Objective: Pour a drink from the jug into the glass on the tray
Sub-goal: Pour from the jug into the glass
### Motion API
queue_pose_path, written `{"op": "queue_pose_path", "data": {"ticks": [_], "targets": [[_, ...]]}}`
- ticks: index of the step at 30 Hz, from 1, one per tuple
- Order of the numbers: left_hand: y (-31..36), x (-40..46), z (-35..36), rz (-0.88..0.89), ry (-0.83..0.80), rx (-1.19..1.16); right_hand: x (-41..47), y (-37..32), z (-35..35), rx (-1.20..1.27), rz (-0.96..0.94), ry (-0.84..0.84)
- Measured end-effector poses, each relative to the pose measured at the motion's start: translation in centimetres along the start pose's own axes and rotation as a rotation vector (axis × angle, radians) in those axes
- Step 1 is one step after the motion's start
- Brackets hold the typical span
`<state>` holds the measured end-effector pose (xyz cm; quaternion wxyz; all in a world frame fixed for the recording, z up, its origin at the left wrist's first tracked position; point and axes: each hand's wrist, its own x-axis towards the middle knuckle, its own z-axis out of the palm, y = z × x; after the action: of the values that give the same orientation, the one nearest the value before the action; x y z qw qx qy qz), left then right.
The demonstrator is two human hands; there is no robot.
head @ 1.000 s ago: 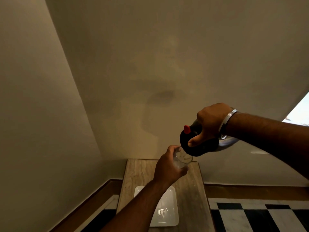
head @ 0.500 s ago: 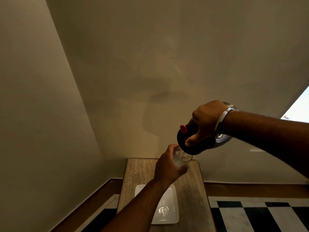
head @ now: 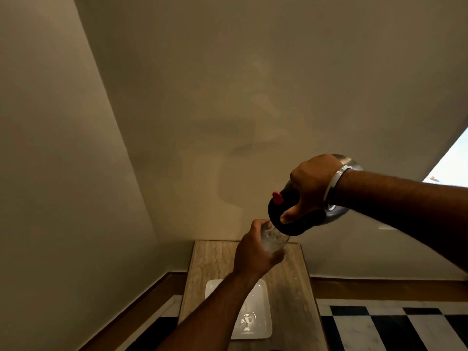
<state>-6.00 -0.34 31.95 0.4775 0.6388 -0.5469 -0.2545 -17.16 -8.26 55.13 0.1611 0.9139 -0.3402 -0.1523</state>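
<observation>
My left hand [head: 254, 252] grips a clear glass [head: 274, 239], held in the air above the table. My right hand [head: 312, 184] holds a steel jug [head: 336, 212] by its handle. The jug has a black lid [head: 296, 224] with a red button [head: 277, 197] and is tipped steeply, its lid end right over the mouth of the glass. I cannot make out any liquid stream. A white rectangular tray [head: 255, 315] lies on the table below, partly hidden by my left forearm, with nothing on it.
The narrow wooden table [head: 288, 279] stands in a corner, with beige walls behind and to the left. A black-and-white checked floor [head: 379, 325] lies to the right. A bright window [head: 453, 165] sits at the right edge.
The jug has tipped further and its base has risen. The lid end has come down closer onto the glass. My left hand has barely moved.
</observation>
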Motion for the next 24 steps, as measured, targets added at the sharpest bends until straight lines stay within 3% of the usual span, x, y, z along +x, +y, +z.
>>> {"op": "queue_pose_path", "data": {"ticks": [14,19,24], "targets": [[-0.1,-0.7,0.0,-0.022,0.008,0.017,0.1,0.7,0.9,0.05,0.024,-0.009],[-0.3,-0.7,-0.1,-0.04,0.038,0.06,0.2,2.0,2.7,0.274,0.129,-0.031],[-0.8,-0.4,0.7,-0.092,0.075,0.091,0.1,3.4,6.6,0.668,0.214,-0.104]]}}
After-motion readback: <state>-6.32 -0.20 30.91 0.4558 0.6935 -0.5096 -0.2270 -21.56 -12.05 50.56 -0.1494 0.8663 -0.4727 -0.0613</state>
